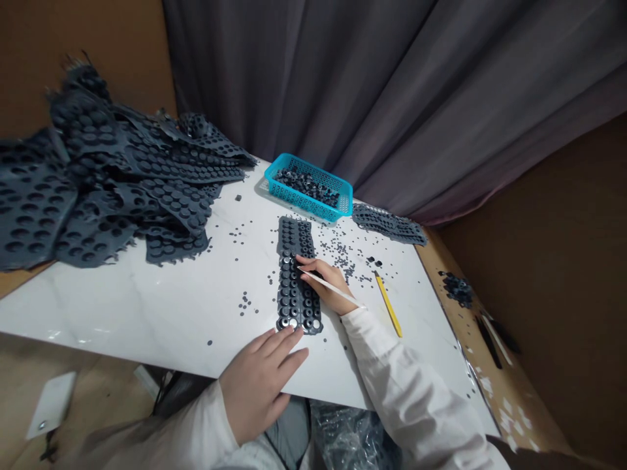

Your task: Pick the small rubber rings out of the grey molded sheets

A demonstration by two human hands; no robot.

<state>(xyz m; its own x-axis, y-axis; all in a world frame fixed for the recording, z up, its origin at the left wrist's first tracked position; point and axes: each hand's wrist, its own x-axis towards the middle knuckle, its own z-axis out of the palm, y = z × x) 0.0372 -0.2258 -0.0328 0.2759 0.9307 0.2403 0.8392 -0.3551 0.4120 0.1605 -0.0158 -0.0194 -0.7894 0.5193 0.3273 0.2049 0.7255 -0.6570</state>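
A dark grey moulded rubber sheet (300, 297) with rows of round studs lies lengthwise in front of me on the white tabletop. My left hand (262, 372) is open, palm down, its fingertips at the sheet's near left edge. My right hand (329, 287) is closed around a slim white stick-like tool (333, 289). The tool's tip and my fingers are over the upper middle of the sheet, hiding a few studs. Exactly what kind of tool it is, I cannot make out.
A blue basket (345, 201) holds small dark pieces. Studded rubber sheets (112, 176) are heaped at the left, and another strip (389, 224) lies right of the basket. Small dark discs (343, 258) are scattered about. A yellow cutter-like tool (388, 304) lies to the right.
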